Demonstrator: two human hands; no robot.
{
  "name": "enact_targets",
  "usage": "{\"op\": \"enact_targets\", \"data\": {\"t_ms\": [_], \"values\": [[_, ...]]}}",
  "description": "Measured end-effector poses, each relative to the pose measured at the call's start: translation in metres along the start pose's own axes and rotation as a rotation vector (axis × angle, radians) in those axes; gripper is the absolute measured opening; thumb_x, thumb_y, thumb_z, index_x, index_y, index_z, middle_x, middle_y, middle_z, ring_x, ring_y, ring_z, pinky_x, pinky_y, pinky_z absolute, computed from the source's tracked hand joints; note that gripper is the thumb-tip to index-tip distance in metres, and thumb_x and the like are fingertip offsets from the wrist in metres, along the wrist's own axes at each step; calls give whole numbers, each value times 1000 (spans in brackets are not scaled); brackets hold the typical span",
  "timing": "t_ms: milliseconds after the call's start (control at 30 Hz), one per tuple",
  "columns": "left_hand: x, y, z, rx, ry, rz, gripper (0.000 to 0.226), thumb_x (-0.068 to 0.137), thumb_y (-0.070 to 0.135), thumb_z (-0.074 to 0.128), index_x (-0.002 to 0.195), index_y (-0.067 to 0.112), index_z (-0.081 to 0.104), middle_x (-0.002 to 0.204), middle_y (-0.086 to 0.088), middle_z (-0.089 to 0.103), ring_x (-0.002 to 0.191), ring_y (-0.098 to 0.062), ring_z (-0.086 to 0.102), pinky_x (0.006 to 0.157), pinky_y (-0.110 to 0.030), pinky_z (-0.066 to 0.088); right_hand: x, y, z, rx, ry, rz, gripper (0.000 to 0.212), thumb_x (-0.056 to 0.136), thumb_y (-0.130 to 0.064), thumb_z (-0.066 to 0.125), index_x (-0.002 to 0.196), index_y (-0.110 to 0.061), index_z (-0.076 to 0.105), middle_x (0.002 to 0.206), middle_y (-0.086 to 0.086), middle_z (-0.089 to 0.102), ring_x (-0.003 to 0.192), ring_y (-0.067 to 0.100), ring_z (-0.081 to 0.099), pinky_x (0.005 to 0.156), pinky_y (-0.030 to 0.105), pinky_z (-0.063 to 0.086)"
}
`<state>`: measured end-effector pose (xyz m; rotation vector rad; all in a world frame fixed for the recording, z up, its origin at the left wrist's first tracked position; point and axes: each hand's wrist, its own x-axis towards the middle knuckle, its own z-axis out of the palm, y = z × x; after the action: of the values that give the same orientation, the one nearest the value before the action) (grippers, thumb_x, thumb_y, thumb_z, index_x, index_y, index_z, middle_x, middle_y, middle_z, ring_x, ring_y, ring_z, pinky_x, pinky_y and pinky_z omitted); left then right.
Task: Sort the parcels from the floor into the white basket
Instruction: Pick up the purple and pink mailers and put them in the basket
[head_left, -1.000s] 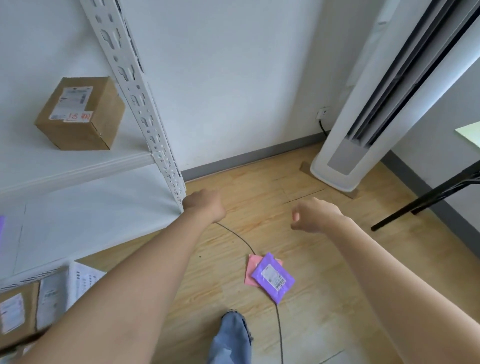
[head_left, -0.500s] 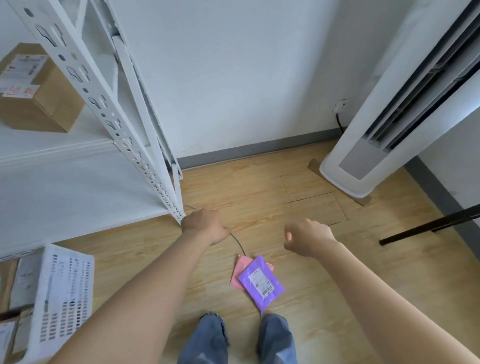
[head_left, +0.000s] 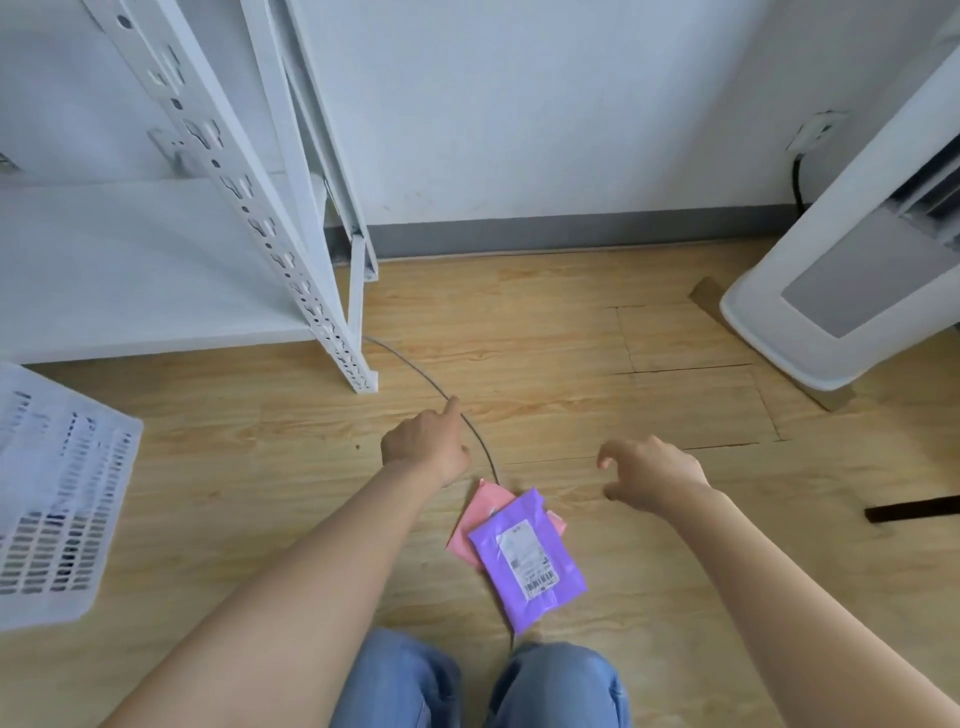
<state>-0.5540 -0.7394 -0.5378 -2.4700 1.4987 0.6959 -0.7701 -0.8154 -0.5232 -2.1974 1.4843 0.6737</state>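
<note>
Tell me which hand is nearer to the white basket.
Left. The left hand hovers over the floor, well to the right of the white basket; the right hand is farther right still, beyond the purple parcel.

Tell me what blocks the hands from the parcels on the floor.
Nothing visible does. The right hand and left hand hover, empty, over bare wooden floor beside the purple plastic mailer, which lies on the pink mailer. A thin grey cable runs underneath.
</note>
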Motion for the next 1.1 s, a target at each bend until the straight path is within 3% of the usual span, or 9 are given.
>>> {"op": "enact_targets", "data": {"t_ms": [267,400,567,667,700,833,933,1033,1100], "values": [[108,-11,160,26,-47,-29,47,86,21,47,132,23,39,125,-7,53,112,-31,54,73,-31,38,139,19,152,34,-40,-34,28,87,-39,55,114,-29,57,121,1,57,109,22,55,75,27,38],[155,-13,220,73,-84,-26,45,86,21,46,131,22,44,130,-7,48,116,-30,51,76,-32,40,193,33,216,83,-140,-25,40,87,-39,56,125,-30,47,119,6,57,105,22,55,76,28,40],[180,-17,297,45,-192,20,47,88,32,46,134,25,41,132,-7,42,121,-29,46,91,-39,43,234,48,288,74,-272,-35,50,86,-40,57,129,-17,47,128,6,55,116,21,51,90,29,41],[176,-24,340,63,-333,101,51,89,30,47,138,27,34,132,-7,38,122,-28,44,92,-39,41,236,51,330,102,-400,-59,74,84,-42,58,145,-14,25,113,7,59,95,17,50,79,27,39],[172,-26,352,33,-383,113,53,89,29,48,139,25,32,134,-8,38,121,-28,44,93,-38,42,235,52,342,113,-420,-59,80,84,-41,60,147,-15,18,116,11,59,93,17,49,79,27,39],[163,-28,382,-154,-468,84,66,84,27,58,142,19,29,139,-8,44,118,-27,50,96,-36,44,232,55,375,113,-299,0,66,82,-41,62,136,-13,36,130,14,48,116,26,48,95,30,41],[164,-23,387,-255,-440,73,76,80,21,63,145,24,23,143,-5,41,117,-25,53,94,-32,46,233,54,380,228,-239,98,66,80,-44,63,133,-11,40,127,13,48,118,29,46,94,31,40],[164,-17,390,-204,-435,113,89,79,28,67,149,26,12,150,-4,31,132,-27,36,103,-34,38,234,50,382,214,-196,87,44,84,-34,58,120,-10,53,124,15,50,115,29,47,91,28,39],[163,-15,392,-196,-436,107,93,80,32,67,149,29,5,152,-4,24,136,-29,25,107,-38,32,235,48,383,247,-74,36,29,85,-24,55,110,-10,60,119,14,51,113,28,47,90,27,38]]}}
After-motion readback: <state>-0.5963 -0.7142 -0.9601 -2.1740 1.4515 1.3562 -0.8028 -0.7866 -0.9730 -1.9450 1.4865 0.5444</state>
